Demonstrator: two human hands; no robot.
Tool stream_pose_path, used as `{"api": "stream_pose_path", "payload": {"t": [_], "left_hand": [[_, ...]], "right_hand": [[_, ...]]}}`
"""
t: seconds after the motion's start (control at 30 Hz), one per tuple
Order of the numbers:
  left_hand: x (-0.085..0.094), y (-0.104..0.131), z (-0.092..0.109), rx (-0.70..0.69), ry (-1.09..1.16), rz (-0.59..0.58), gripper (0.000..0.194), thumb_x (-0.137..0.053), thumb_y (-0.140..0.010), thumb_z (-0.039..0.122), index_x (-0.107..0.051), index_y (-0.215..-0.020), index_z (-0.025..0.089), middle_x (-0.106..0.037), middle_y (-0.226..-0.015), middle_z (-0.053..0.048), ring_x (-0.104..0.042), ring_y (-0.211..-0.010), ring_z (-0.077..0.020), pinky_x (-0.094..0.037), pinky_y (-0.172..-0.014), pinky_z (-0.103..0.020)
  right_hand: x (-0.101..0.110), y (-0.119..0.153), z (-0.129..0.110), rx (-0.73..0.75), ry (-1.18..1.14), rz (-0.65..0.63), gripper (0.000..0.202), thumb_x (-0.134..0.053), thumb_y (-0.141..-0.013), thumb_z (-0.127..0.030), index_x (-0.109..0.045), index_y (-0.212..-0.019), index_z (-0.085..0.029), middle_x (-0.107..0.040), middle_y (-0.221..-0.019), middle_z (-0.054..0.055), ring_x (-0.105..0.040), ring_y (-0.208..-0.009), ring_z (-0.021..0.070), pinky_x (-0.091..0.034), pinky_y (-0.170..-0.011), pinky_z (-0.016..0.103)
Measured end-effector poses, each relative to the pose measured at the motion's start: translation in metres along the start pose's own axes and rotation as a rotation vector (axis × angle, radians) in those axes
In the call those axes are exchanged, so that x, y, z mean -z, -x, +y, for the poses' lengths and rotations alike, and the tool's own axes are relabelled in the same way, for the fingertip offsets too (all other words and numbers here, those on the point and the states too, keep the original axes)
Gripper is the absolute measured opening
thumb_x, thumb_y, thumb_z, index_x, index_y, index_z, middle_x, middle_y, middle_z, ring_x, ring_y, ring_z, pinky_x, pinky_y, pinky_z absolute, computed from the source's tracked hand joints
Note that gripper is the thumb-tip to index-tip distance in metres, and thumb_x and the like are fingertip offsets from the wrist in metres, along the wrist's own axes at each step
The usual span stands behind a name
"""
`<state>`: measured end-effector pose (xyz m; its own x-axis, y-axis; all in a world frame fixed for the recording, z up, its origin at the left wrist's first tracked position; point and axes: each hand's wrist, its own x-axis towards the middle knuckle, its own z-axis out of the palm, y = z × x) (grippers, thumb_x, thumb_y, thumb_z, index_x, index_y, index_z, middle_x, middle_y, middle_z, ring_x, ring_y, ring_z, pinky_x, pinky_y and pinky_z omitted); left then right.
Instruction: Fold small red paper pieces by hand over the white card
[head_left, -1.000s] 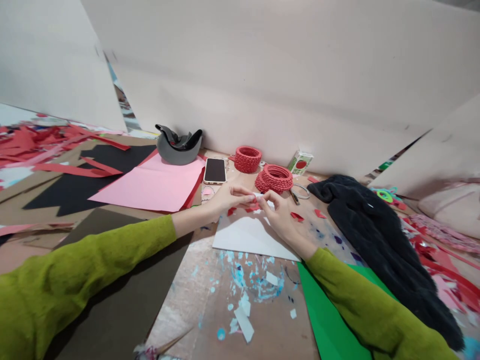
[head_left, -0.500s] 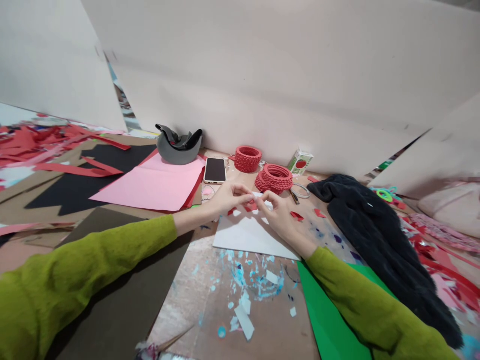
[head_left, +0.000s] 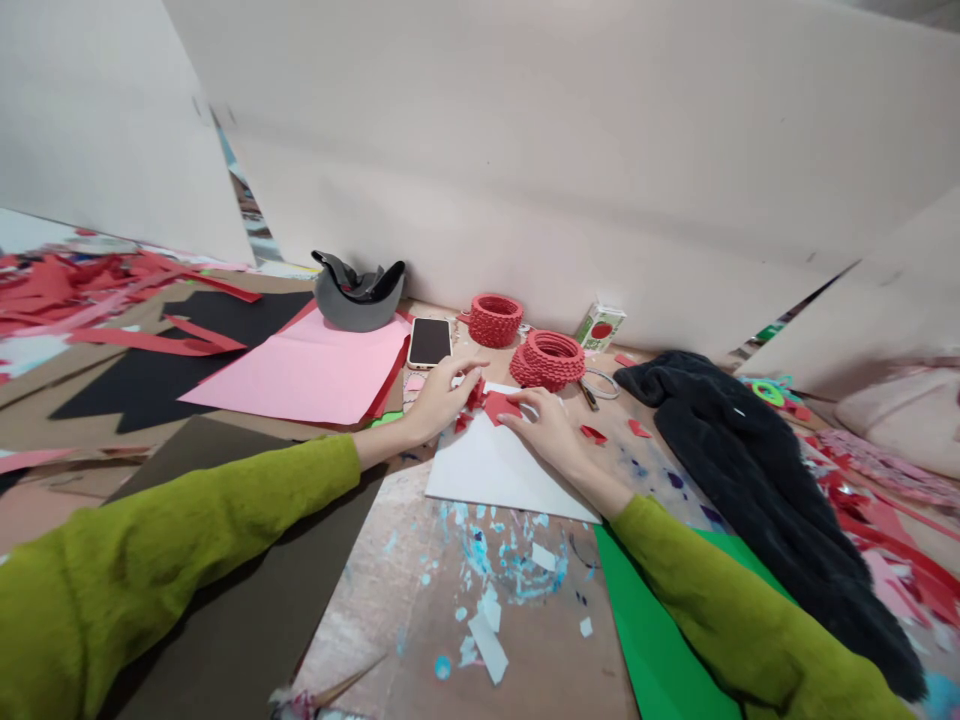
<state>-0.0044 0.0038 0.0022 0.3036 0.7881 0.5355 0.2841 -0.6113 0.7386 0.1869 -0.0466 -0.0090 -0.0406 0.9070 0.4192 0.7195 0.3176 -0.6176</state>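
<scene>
Over the top of a white sheet (head_left: 499, 468), my two hands work close together. My right hand (head_left: 551, 425) has its thumb and fingers on the edge of a small red paper piece (head_left: 496, 407). Just left of it, my left hand (head_left: 439, 402) has its thumb and forefinger slightly apart, beside a crumpled red paper scrap (head_left: 475, 394). Whether its fingertips touch that scrap is hard to make out. The other fingers of my left hand are partly hidden.
Behind the hands stand two coiled red rings (head_left: 496, 320) (head_left: 551, 358), a phone (head_left: 430, 342) and a small carton (head_left: 601, 326). Pink paper (head_left: 307, 368) and a grey cap (head_left: 361, 300) lie left. At right are dark fuzzy cloth (head_left: 750, 480) and green card (head_left: 652, 610).
My hands were pinched together at a small piece and have now moved apart. My left hand has shifted left, and my right hand has come down onto the red paper piece.
</scene>
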Motion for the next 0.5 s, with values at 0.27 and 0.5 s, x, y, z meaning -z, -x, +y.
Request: {"api": "stream_pose_path", "payload": {"t": [0.27, 0.5], "left_hand": [[-0.003, 0.002, -0.004, -0.101, -0.095, -0.044, 0.034, -0.036, -0.096, 0.031, -0.06, -0.115, 0.017, -0.059, -0.12, -0.009, -0.048, -0.118, -0.0195, -0.033, -0.105, -0.036], [-0.003, 0.006, 0.007, -0.213, -0.081, -0.181, 0.032, -0.046, -0.092, 0.034, -0.06, -0.116, 0.017, -0.061, -0.117, -0.011, -0.052, -0.113, -0.021, -0.037, -0.1, -0.036]], "right_hand": [[0.001, 0.0, 0.0, -0.02, -0.077, 0.041, 0.029, -0.069, -0.074, -0.032, -0.063, -0.098, -0.018, -0.065, -0.099, 0.008, -0.059, -0.095, 0.0227, -0.044, -0.09, 0.041], [0.002, -0.001, -0.002, 0.024, -0.294, 0.136, 0.022, -0.064, -0.076, -0.025, -0.062, -0.097, -0.018, -0.064, -0.101, 0.008, -0.061, -0.09, 0.0205, -0.05, -0.082, 0.036]]}}
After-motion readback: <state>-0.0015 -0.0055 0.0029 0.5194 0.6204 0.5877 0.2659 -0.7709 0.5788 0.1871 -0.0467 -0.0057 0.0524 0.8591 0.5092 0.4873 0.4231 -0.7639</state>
